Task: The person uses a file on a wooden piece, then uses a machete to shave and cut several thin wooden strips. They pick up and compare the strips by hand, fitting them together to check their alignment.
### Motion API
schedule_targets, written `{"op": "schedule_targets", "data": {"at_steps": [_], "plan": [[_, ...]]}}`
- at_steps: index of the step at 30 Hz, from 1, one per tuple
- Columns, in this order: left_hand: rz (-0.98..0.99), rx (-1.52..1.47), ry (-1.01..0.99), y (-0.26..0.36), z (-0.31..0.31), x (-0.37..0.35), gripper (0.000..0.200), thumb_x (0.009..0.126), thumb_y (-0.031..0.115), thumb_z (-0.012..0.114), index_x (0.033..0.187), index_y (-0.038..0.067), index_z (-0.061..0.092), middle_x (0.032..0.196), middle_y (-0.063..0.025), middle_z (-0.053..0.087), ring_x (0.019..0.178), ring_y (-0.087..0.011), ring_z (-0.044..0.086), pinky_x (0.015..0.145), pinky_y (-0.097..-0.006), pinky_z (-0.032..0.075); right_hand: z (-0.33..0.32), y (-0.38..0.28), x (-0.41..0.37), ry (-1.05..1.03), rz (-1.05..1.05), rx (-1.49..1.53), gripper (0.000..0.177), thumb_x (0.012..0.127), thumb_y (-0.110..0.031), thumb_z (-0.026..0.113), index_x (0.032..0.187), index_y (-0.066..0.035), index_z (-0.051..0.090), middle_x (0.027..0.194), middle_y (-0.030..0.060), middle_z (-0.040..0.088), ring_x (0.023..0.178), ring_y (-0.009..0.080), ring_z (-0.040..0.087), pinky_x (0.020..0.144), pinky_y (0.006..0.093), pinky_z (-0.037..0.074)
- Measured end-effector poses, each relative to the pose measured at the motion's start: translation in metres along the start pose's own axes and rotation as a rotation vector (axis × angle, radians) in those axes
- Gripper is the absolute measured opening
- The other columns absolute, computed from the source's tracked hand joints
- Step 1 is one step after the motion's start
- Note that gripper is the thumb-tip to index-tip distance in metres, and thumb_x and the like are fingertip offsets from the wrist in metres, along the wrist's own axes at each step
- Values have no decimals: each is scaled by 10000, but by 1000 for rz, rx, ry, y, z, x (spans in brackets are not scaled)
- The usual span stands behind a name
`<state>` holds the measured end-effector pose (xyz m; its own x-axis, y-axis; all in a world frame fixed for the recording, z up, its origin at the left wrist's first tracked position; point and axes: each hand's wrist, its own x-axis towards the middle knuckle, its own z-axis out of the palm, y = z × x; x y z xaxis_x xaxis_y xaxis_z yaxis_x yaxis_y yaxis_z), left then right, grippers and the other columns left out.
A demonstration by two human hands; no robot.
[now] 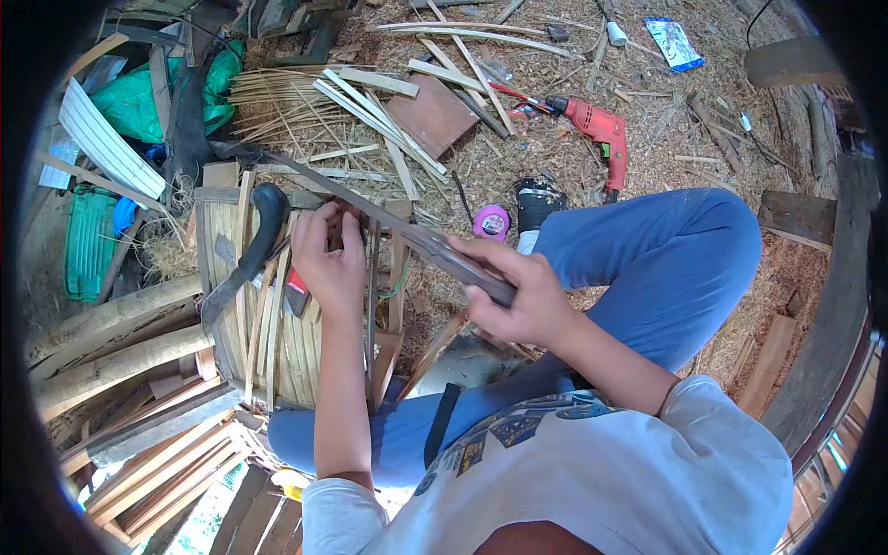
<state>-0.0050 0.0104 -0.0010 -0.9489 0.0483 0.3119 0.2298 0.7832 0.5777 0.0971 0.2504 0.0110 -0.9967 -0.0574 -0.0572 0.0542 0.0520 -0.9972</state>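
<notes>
My right hand (523, 294) is closed round the dark handle end of a long narrow tool (398, 225), which slants up to the left past my left hand. My left hand (328, 250) has its fingers bent and pressed together near the tool's lower side; what they pinch is hidden. Under it is a slatted wooden surface (296, 356). On that surface lie a curved dark-handled blade (268, 217), thin wood strips (270, 324) and a red object (297, 283) beside my left wrist.
A red drill (597, 129) lies on the shavings-covered ground, with a pink tape measure (492, 222) nearer my leg. Beyond are a brown square board (433, 115), loose strips and a bundle of thin sticks (287, 97). Timber beams (120, 310) stand at the left.
</notes>
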Motion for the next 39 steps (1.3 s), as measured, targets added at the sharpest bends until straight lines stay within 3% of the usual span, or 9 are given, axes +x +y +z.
{"op": "schedule_targets", "data": {"at_steps": [5, 14, 22, 24, 27, 30, 33, 34, 39], "plan": [[8, -4, -24, 4, -2, 1, 111, 903, -42, 745, 1010, -36, 716, 915, -141, 686, 860, -306, 663, 801, -390, 537, 6, -2, 20, -77, 60, -63, 552, 890, -105, 692, 1431, -7, 644, 1142, 159, 795, 898, 192, 781, 852, 314, 601], [8, -2, -28, -3, 0, -1, 111, 901, -43, 741, 1001, -33, 695, 904, -139, 663, 863, -306, 657, 785, -406, 536, 11, 2, 25, -59, 27, -99, 556, 885, -121, 697, 1431, -25, 653, 1137, 183, 791, 895, 208, 800, 833, 324, 613], [72, 31, -21, -4, 0, 1, 120, 891, -43, 743, 999, -28, 694, 906, -137, 658, 870, -321, 652, 801, -406, 525, 10, -3, 11, 20, -11, -107, 547, 853, -190, 745, 1377, -46, 680, 1071, 196, 792, 898, 314, 814, 818, 401, 642], [-92, -108, -22, 3, 0, 0, 112, 892, -39, 749, 989, -22, 696, 895, -127, 665, 872, -315, 652, 821, -407, 518, 17, 0, 27, 16, -56, -130, 545, 854, -190, 739, 1374, -39, 681, 1092, 185, 796, 915, 316, 817, 837, 398, 650], [1, -18, -18, 2, 0, 0, 110, 897, -37, 754, 989, -21, 696, 893, -126, 668, 866, -307, 656, 813, -407, 519, 0, -6, 0, 43, -51, -98, 516, 852, -209, 745, 1347, -70, 702, 1012, 205, 786, 837, 349, 800, 765, 413, 636], [202, 123, -22, 0, -2, 3, 62, 950, -50, 702, 1010, -44, 688, 931, -109, 659, 809, -203, 646, 740, -316, 531, 4, -3, -3, 81, -42, -85, 526, 845, -204, 751, 1350, -66, 699, 1023, 211, 784, 840, 355, 798, 769, 417, 635], [-32, -40, -29, 1, -2, 0, 102, 899, -34, 749, 986, -14, 698, 898, -129, 668, 857, -310, 650, 804, -406, 517, 28, -1, 33, 36, -26, -112, 559, 834, -194, 745, 1371, -50, 687, 1062, 186, 800, 890, 324, 814, 838, 402, 654], [-2, -24, -23, 0, -2, 2, 103, 898, -33, 748, 986, -15, 697, 897, -130, 668, 857, -312, 650, 802, -407, 517, 19, -1, 26, -35, -20, -161, 566, 860, -106, 693, 1420, -27, 661, 1119, 167, 800, 880, 220, 801, 814, 310, 613], [118, 54, 2, -5, 1, 1, 103, 899, -29, 746, 983, -17, 688, 892, -136, 658, 844, -320, 645, 790, -413, 516, -8, -5, -9, -2, -16, -134, 546, 868, -133, 706, 1403, -30, 669, 1045, 164, 793, 838, 226, 785, 792, 332, 605]]}}
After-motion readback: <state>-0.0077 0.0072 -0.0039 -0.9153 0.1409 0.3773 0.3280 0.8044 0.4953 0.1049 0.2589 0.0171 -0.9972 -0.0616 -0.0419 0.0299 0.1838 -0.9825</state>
